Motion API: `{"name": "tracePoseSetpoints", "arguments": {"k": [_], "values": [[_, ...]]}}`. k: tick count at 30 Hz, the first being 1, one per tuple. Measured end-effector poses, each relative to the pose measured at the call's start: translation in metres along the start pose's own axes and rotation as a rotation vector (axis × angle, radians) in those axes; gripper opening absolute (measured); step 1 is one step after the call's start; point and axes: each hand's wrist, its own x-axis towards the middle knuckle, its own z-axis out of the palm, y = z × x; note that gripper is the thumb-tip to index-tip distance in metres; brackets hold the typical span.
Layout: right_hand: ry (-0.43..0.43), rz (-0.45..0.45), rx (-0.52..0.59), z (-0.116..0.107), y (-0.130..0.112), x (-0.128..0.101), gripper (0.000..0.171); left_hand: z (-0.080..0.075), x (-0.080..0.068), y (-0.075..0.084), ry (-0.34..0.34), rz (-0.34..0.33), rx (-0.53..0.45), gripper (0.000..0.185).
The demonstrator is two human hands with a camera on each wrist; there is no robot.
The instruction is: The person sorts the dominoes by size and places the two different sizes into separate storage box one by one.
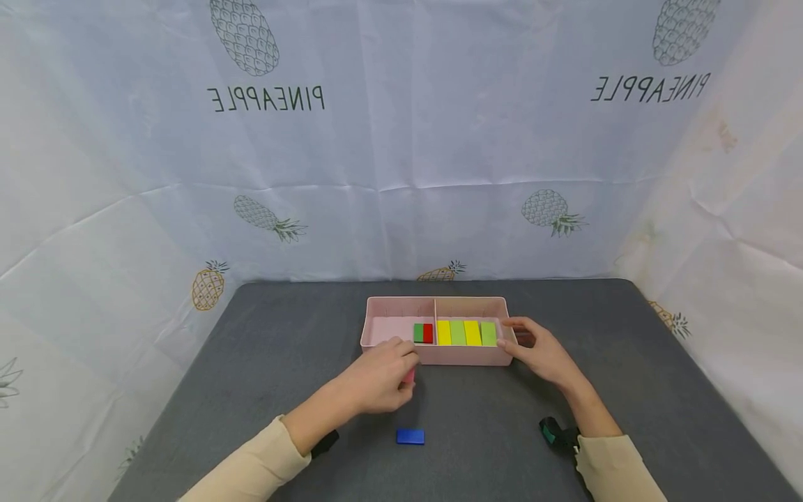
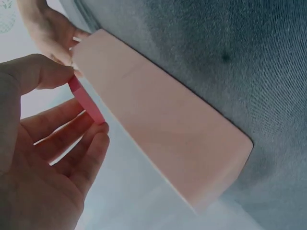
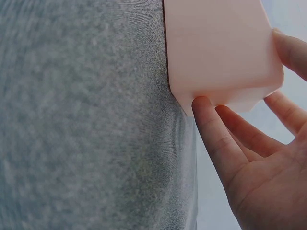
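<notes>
My left hand [image 1: 384, 376] pinches a pink block [image 2: 86, 99] between thumb and fingertips, just in front of the pink divided box [image 1: 464, 356]. In the left wrist view the block is close to the box's rim but appears apart from it. At the box's right end, my right hand [image 1: 541, 352] grips the corner, the thumb on the near side and fingers against the end wall [image 3: 240, 98]. Inside the left compartment a green block [image 1: 418, 333] and a red block [image 1: 429, 333] sit side by side against the divider. Several yellow [image 1: 444, 333] and light green blocks [image 1: 488, 334] line the right compartment.
A blue block [image 1: 410, 437] lies on the dark grey table [image 1: 477, 446], nearer to me than the box. A white curtain [image 1: 401, 139] printed with pineapples hangs behind the table and along both sides. Black straps show at both wrists.
</notes>
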Motion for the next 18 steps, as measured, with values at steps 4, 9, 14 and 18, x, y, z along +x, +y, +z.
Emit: {"name": "tracePoseSetpoints", "arguments": {"k": [4, 9, 14, 18], "values": [[0.0, 0.005, -0.007, 0.0, 0.0, 0.0, 0.064, -0.005, 0.001, -0.003, 0.018, -0.005, 0.001, 0.027], [-0.004, 0.011, -0.003, 0.0, -0.003, -0.002, 0.064, -0.011, 0.002, -0.007, 0.03, -0.013, -0.02, 0.032], [-0.007, 0.011, -0.003, -0.001, -0.004, -0.002, 0.064, -0.017, 0.005, -0.011, 0.062, -0.013, -0.02, 0.026], [-0.001, 0.008, -0.006, 0.0, -0.003, -0.001, 0.063, -0.02, 0.01, -0.014, 0.076, -0.009, 0.011, 0.021]]}}
